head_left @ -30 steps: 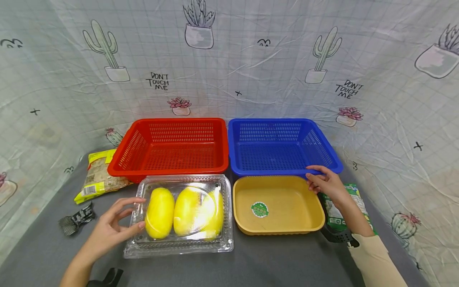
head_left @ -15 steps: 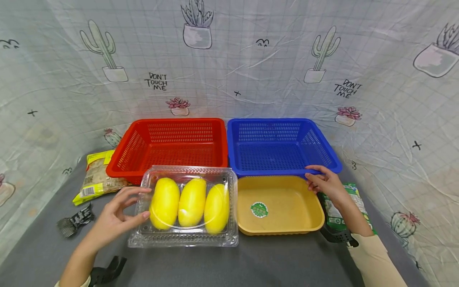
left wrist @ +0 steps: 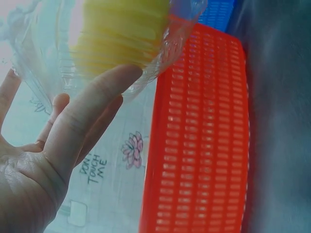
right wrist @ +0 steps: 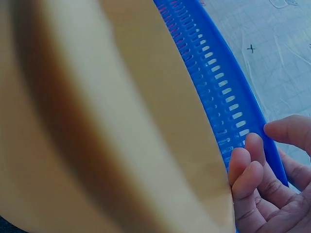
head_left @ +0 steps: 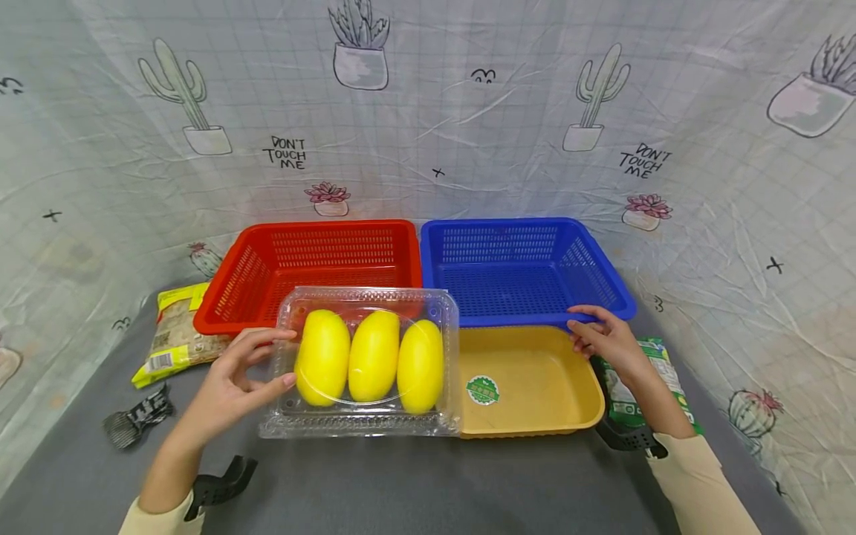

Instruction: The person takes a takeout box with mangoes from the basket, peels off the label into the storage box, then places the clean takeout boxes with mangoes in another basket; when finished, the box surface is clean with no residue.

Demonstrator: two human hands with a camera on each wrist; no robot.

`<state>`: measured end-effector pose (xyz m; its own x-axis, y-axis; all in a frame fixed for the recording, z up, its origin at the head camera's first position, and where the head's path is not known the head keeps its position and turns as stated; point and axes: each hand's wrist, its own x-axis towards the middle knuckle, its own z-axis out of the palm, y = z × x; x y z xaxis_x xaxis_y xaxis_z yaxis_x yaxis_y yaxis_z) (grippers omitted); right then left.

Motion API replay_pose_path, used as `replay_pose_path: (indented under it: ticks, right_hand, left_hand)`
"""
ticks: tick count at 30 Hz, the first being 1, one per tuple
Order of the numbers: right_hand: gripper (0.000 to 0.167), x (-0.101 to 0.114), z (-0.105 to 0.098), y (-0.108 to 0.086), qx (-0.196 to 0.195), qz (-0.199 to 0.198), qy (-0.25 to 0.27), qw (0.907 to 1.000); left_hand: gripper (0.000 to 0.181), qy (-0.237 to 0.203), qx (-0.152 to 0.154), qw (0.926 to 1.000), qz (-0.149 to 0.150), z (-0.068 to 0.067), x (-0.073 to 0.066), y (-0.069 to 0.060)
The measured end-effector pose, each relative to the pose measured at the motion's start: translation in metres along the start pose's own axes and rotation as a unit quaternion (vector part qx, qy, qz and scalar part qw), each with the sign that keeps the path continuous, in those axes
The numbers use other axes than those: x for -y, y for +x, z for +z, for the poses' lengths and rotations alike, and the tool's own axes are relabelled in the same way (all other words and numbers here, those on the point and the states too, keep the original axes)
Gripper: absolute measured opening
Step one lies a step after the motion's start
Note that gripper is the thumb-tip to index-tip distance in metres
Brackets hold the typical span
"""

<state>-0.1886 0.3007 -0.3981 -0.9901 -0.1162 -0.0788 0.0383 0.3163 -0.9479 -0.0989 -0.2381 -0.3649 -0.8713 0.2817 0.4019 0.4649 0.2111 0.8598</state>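
Note:
My left hand (head_left: 234, 383) grips the left side of a clear plastic clamshell box (head_left: 361, 425) between thumb and fingers. Three yellow oval fruits (head_left: 374, 357), which look like mangoes, lie side by side inside. The box is raised, overlapping the front of the red basket (head_left: 224, 301) and the left end of the tan tub (head_left: 535, 386) in the head view. In the left wrist view, the thumb (left wrist: 97, 94) presses the box's ridged side. My right hand (head_left: 611, 345) pinches the front right rim of the blue basket (head_left: 528, 321); its curled fingers sit close to the tub in the right wrist view.
A yellow-and-clear food bag (head_left: 177, 338) lies left of the red basket, with a small black-wrapped item (head_left: 139, 417) in front. Partly behind my right forearm is a green packet (head_left: 658, 371). A cactus-print cloth (head_left: 455, 111) hangs behind, and grey cloth (head_left: 374, 490) covers the table.
My left hand has raised the clamshell box and moved it to the right and away from me. The fruits inside now show as three separate ones. My right hand stays at the blue basket's rim.

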Motion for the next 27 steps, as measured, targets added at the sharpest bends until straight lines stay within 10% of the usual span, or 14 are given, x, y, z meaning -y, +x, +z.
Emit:
replay_pose_path:
  ticks: [27]
  right_hand:
    - [0.053, -0.001, 0.004, 0.0, -0.016, 0.005, -0.002, 0.9999]
  left_hand:
    - [0.053, -0.021, -0.035, 0.9989, 0.024, 0.043, 0.004, 0.049]
